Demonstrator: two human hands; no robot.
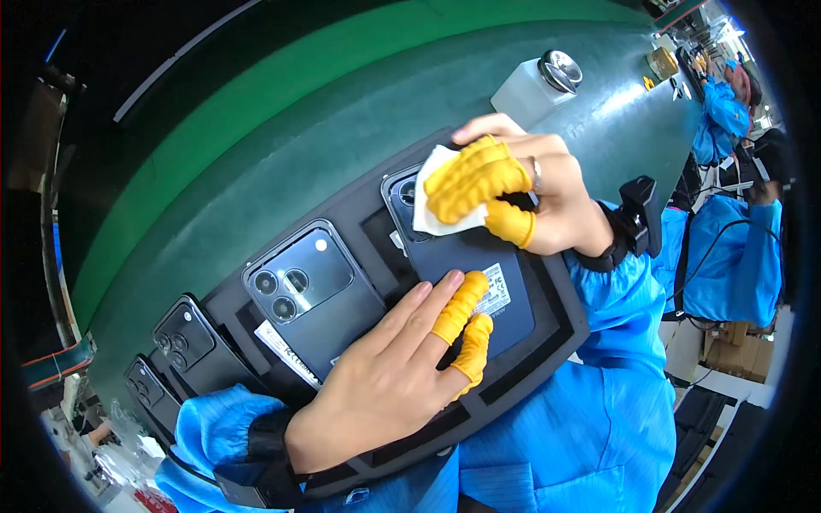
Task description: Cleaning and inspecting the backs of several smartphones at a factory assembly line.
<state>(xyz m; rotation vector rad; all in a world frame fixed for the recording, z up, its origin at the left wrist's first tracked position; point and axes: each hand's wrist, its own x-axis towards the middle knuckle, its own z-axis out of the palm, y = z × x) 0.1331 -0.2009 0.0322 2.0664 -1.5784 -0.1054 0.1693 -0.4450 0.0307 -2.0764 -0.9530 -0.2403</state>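
A dark blue phone (509, 325) lies back up in a slot of a black tray (552, 338), a white label on its lower back. My right hand (534, 184), its fingers in yellow finger cots, presses a folded white wipe (432, 162) onto the camera end of this phone and partly covers its lenses. Stretched flat, my left hand (385, 376) wears yellow cots on thumb and index finger. Its fingertips rest on the same phone's near-left side, while the palm hides the lower end of a second phone (321, 282). Two more phones, a dark one (205, 346) and another (154, 385), lie farther left.
Beyond the tray, a translucent bottle with a metal pump top (534, 90) stands on the green bench (342, 128). A person in blue (727, 111) works at the far right. Plastic bags (128, 457) sit at lower left.
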